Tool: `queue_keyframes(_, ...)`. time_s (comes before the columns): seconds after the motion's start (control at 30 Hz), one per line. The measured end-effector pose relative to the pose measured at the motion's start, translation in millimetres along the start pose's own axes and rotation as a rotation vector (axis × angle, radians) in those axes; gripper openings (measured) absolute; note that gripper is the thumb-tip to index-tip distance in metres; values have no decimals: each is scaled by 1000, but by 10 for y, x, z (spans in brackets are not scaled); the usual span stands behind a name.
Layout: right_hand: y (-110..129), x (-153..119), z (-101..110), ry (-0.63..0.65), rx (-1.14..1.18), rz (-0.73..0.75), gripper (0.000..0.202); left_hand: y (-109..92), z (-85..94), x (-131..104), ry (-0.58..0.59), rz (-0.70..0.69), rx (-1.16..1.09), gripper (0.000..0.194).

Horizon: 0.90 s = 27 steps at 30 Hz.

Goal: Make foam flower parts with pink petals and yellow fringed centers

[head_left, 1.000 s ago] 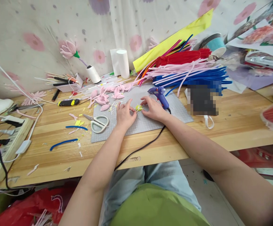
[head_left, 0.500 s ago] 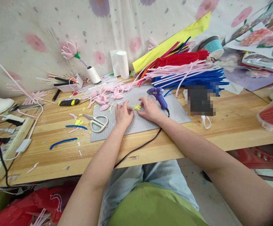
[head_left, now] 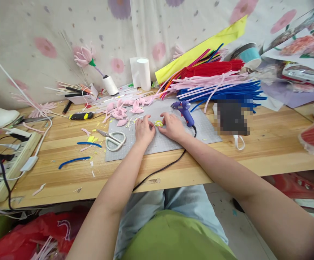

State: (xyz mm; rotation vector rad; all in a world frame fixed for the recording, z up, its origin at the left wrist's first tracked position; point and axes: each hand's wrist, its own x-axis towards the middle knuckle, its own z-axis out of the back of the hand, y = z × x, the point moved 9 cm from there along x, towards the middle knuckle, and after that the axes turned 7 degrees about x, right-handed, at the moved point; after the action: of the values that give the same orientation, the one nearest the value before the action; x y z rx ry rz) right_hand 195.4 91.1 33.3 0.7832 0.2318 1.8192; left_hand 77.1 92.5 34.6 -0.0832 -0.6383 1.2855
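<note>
Between my two hands is a small bunch of yellow-tipped flower stamens [head_left: 158, 123], low over the grey cutting mat [head_left: 124, 153]. My left hand [head_left: 145, 130] has its fingers bent, with thumb and fingertips at the left end of the bunch. From the right, my right hand [head_left: 173, 127] pinches the other end between thumb and forefinger. More loose pale stamens [head_left: 132, 122] lie left of my left hand. Pink pipe-cleaner petals [head_left: 119, 112] are piled behind them. Just beyond my right hand rests a purple glue gun [head_left: 184, 112]. Scissors [head_left: 115, 141] lie at the mat's left side.
Bundles of blue pipe cleaners [head_left: 227, 92] and red pipe cleaners [head_left: 211, 69] fill the back right. A finished pink flower [head_left: 83, 57] stands in a white holder. The glue gun's black cord [head_left: 162, 169] crosses the front edge. A power strip [head_left: 18, 162] sits far left.
The view has shifted slightly, so the table things appear a little further right. Both hands stay at the yellow stamens, with only slight finger movement.
</note>
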Motion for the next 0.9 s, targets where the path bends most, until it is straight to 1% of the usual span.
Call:
queue_keyframes(0.2, 18, -1, 4, -15, -9, 0, 32, -12, 36, -20, -18, 1, 19, 48)
queue_keyframes(0.37, 7, -1, -12, -7, -12, -9, 31, -112, 30, -51, 12, -64, 26, 50)
queue_keyframes(0.47, 9, -1, -11, -6, -5, -12, 30, -123, 14, -64, 27, -64, 11, 50)
queue_keyframes(0.6, 10, -4, 12, -7, 18, -23, 32, -86, 38, -70, 9, -51, -20, 49)
queue_keyframes(0.73, 32, -21, 90, -64, 50, 1, 33, 20, 97, -60, -27, -6, -23, 48)
queue_keyframes(0.8, 27, -29, 98, -67, 71, 1, 32, 66, 120, -53, -35, 18, -26, 49)
queue_keyframes(0.9, -4, -27, 79, -48, 98, -19, 24, 71, 116, -47, -16, 23, -37, 51)
